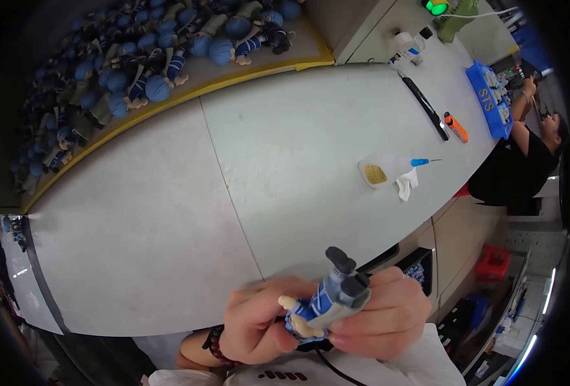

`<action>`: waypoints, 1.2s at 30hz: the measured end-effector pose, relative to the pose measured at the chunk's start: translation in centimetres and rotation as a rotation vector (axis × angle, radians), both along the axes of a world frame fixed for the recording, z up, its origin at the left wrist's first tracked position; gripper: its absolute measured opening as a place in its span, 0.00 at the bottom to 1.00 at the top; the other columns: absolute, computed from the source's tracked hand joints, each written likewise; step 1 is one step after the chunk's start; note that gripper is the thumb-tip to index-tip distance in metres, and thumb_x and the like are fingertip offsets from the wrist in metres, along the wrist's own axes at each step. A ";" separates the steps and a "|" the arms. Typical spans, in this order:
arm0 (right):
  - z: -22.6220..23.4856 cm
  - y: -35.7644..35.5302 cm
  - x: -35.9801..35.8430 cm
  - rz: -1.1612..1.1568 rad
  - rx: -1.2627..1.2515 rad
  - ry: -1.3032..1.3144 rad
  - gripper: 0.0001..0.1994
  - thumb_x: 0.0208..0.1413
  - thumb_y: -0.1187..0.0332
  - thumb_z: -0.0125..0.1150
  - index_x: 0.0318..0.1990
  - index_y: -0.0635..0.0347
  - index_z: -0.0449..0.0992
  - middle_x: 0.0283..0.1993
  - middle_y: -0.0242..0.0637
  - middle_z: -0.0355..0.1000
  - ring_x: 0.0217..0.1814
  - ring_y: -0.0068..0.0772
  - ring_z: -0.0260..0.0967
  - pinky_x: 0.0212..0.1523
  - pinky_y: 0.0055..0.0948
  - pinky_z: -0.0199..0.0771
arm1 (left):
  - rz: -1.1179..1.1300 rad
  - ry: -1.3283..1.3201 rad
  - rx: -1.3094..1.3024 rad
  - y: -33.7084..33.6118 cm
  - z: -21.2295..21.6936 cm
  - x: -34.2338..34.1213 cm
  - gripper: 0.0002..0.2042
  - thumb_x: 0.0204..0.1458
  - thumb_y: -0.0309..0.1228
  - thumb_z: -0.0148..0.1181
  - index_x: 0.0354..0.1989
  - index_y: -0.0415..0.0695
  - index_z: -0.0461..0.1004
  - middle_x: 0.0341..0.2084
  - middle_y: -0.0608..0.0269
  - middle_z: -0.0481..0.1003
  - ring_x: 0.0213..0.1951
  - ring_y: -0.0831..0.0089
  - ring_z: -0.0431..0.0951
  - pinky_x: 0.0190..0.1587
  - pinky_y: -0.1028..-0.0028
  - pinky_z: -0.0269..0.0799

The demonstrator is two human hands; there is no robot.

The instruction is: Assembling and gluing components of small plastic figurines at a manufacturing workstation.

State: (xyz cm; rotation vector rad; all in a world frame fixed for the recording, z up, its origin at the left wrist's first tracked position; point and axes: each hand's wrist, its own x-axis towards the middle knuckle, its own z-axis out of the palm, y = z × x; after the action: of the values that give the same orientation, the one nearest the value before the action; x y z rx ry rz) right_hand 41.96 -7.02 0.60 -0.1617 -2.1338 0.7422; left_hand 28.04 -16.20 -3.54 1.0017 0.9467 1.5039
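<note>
A small toy figurine (325,303) in blue and grey clothes is held close to my body, at the table's near edge. Its dark boots point up and away from me, and its head end is down by my fingers. My left hand (259,320) grips it from the left, thumb and fingers pressed to its lower part. From the right, my right hand (385,315) is closed on the grey side of the same figurine. The figurine's head is mostly hidden.
Many similar figurines (159,87) fill a yellow-edged shelf at the far left. On the table (163,212) lie a small dish (374,174), blue-hubbed needle (420,163), white tissue (406,185), orange cutter (456,127) and black tool (424,106). A person (523,161) works beside a blue bin (484,100).
</note>
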 end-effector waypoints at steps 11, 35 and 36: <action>0.4 0.2 -0.1 0.032 -0.016 -0.007 0.09 0.28 0.80 0.63 0.21 0.55 0.74 0.28 0.25 0.71 0.27 0.21 0.66 0.22 0.17 0.57 | -0.028 -0.050 0.123 0.7 0.3 -0.6 0.26 0.49 0.47 0.48 0.37 0.28 0.67 0.31 0.48 0.72 0.28 0.63 0.75 0.30 0.74 0.70; 0.6 2.1 -0.6 0.323 -0.075 0.009 0.09 0.31 0.82 0.61 0.24 0.66 0.70 0.31 0.43 0.70 0.26 0.36 0.68 0.24 0.27 0.67 | 0.131 -0.123 0.020 0.9 0.8 0.1 0.26 0.52 0.46 0.43 0.30 0.27 0.69 0.25 0.44 0.73 0.30 0.56 0.76 0.34 0.69 0.72; 0.8 2.1 -0.5 0.329 -0.068 -0.005 0.09 0.31 0.82 0.61 0.24 0.66 0.70 0.31 0.43 0.70 0.26 0.36 0.68 0.25 0.27 0.67 | 0.116 -0.118 0.044 0.9 0.8 0.1 0.26 0.52 0.46 0.44 0.31 0.27 0.69 0.27 0.44 0.73 0.30 0.57 0.76 0.33 0.70 0.72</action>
State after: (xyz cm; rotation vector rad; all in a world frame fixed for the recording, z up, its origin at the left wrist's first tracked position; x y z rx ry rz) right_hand 41.46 -4.95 1.42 0.1560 -2.1669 1.0046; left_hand 28.10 -15.28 -2.76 0.8915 0.9035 1.6686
